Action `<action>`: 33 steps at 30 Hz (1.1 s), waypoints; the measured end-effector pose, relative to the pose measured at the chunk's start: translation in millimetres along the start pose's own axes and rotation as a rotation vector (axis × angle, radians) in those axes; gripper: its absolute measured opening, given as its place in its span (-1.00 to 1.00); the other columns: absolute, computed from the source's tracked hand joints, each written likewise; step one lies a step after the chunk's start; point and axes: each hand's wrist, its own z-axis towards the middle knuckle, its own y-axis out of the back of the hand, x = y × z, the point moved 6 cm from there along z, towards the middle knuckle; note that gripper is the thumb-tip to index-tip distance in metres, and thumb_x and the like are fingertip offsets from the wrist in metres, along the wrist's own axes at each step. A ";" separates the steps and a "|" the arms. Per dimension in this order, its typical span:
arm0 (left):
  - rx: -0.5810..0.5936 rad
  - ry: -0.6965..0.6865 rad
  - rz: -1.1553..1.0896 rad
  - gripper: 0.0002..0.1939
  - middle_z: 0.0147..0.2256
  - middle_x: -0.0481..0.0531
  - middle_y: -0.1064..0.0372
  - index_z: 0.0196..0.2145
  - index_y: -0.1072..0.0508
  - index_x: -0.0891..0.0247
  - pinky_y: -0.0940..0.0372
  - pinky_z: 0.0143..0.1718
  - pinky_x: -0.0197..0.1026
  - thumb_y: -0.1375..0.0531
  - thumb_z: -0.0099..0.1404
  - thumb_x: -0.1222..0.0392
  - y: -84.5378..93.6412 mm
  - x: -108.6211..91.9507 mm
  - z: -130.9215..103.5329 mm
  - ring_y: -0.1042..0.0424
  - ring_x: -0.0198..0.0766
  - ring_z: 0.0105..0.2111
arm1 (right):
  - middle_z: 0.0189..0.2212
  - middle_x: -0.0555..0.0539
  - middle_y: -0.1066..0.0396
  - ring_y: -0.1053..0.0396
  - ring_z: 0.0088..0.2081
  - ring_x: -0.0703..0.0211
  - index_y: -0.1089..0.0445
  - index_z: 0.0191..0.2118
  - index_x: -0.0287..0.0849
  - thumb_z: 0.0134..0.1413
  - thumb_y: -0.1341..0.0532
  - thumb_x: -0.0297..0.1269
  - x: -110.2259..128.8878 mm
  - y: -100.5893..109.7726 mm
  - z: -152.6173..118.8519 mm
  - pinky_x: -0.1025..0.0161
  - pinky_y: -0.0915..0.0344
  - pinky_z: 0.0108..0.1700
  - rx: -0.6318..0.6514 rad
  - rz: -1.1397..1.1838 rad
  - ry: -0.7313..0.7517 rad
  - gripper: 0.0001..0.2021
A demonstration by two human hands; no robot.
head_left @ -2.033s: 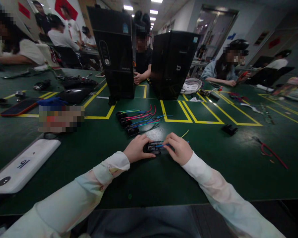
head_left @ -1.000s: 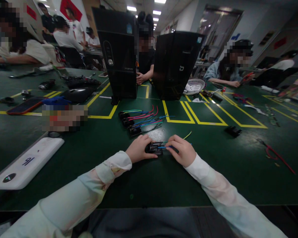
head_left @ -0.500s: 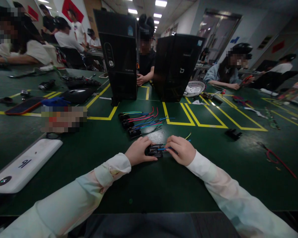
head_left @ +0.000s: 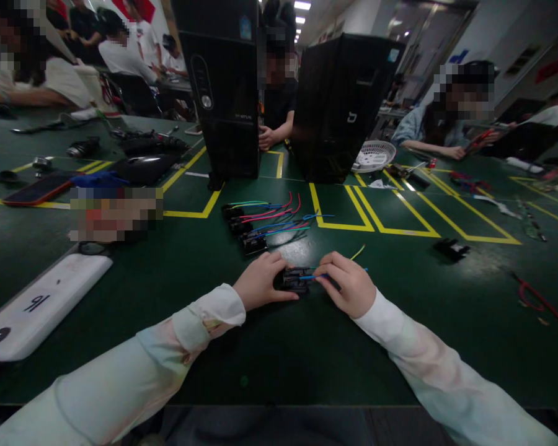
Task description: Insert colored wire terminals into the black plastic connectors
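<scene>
My left hand (head_left: 260, 282) is closed around the left end of a small black slotted plastic part (head_left: 296, 286), held low over the table. My right hand (head_left: 351, 288) pinches a blue wire (head_left: 309, 277) at the part's right side. A yellow-green wire end (head_left: 358, 252) sticks out beyond the right fingers. The finger pads hide where the wires meet the part. Just behind my hands lies a row of similar black parts (head_left: 253, 244), with red, blue and green wires (head_left: 279, 215) trailing to the right.
Two black computer towers (head_left: 225, 105) (head_left: 346, 111) stand at the back, with a co-worker's hand (head_left: 270, 137) between them. A white power bank-like device (head_left: 41, 303) lies at left. Another black part (head_left: 451, 249), a white basket (head_left: 374, 156) and a red cable (head_left: 546, 306) are on the right.
The view has shifted slightly, so objects at the right appear farther right. My right hand appears a little farther right, still pinching the blue wire. My left hand keeps its hold on the black part.
</scene>
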 end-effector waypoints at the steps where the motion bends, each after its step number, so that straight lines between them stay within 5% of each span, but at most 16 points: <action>1: 0.001 0.000 0.004 -0.43 -0.23 0.08 -0.24 -0.15 -0.35 0.24 -0.21 -0.20 -0.09 -0.21 0.01 -0.23 0.1 -0.1 -0.1 -0.23 -0.11 -0.23 | -0.32 -0.11 -0.28 -0.28 -0.31 0.20 -0.30 -0.29 -0.19 0.13 -0.05 -0.38 -0.2 -0.2 -0.1 0.26 -0.23 -0.29 -0.002 0.008 -0.004 -0.89; 33: 0.008 -0.004 0.035 -0.42 -0.22 0.09 -0.24 -0.15 -0.35 0.25 -0.22 -0.21 -0.09 -0.20 0.01 -0.23 -1.7 0.8 1.0 -0.23 -0.11 -0.23 | -0.33 -0.11 -0.28 -0.28 -0.30 0.19 -0.32 -0.29 -0.19 0.12 -0.07 -0.37 -2.7 -0.7 1.8 0.22 -0.26 -0.28 -0.015 0.075 -0.011 -0.90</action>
